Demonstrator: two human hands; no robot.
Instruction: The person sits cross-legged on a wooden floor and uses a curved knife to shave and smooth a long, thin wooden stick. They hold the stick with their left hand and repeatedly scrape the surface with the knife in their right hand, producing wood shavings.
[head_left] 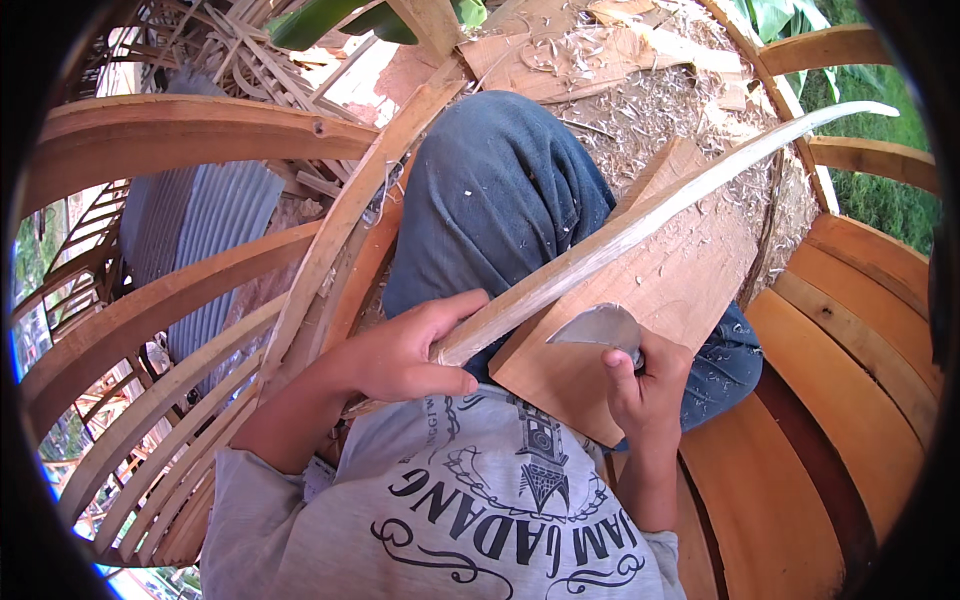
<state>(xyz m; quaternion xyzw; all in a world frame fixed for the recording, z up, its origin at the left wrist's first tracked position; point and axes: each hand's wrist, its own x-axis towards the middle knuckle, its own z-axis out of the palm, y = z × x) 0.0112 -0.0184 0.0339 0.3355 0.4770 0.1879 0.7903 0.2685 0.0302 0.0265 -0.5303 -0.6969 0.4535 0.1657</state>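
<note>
My left hand is closed around the near end of a long, curved, pale wooden strip. The strip slants up to the far right across my bent knee and tapers to a thin tip. My right hand grips a broad-bladed knife with a rounded metal edge; its handle is mostly hidden in the fist. The blade lies just below the strip, over a flat wooden board that is tilted across my lap. I cannot tell whether blade and strip touch.
Curved wooden ribs rise at the left, with a grey corrugated sheet beyond them. Wooden planks line the right side. Wood shavings litter the surface ahead, beside loose board pieces. Thin scrap sticks are heaped at the upper left.
</note>
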